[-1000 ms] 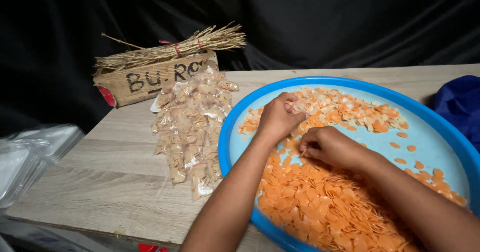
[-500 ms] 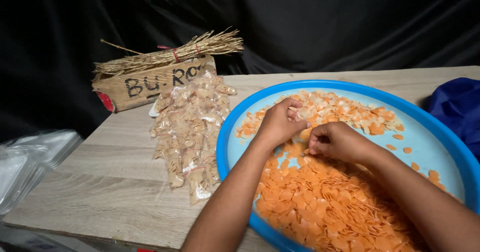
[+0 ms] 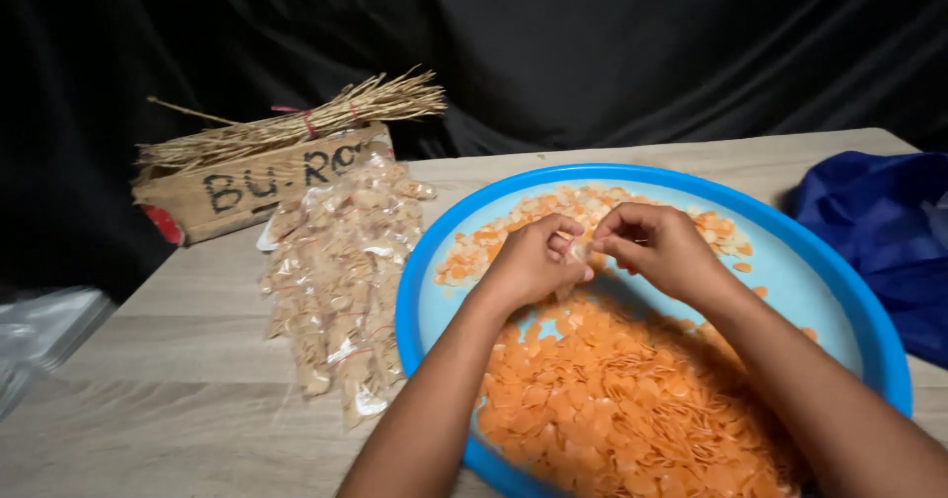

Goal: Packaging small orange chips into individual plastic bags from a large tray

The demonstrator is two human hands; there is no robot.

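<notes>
Orange crackers [image 3: 612,409] heap thick in the near half of your blue basin [image 3: 415,291], with a paler scatter at the far side; beside it, on the wooden table [image 3: 178,360], lies a long row of filled clear packets [image 3: 336,281], so a fair share looks packed and far more is left; your left hand [image 3: 528,261] and right hand [image 3: 657,251] meet above the heap, fingertips pinching a small clear bag [image 3: 578,252] between them, lifted clear of the crackers.

A home packing spot: wooden table [image 3: 197,360], black cloth backdrop [image 3: 592,44], small filled snack bags [image 3: 341,271], blue basin [image 3: 415,301].
</notes>
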